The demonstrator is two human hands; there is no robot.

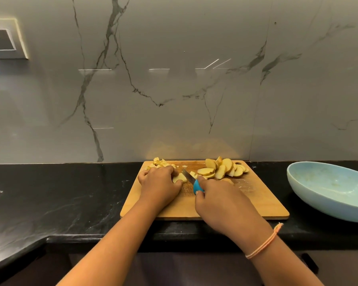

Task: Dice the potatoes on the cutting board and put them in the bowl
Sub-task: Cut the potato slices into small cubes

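Observation:
A wooden cutting board lies on the black counter. My left hand pinches a stack of potato slices against the board, fingers curled over it. My right hand grips a knife by its blue handle; the blade points away from me and sits right beside that stack. A heap of potato slices rests at the board's far right. Diced potato pieces lie at the far left, behind my left hand. A light blue bowl stands to the right of the board.
The black stone counter runs left of the board, and its front edge bends toward me at the lower left. A marble wall rises directly behind the board. A switch plate is mounted on the wall at upper left.

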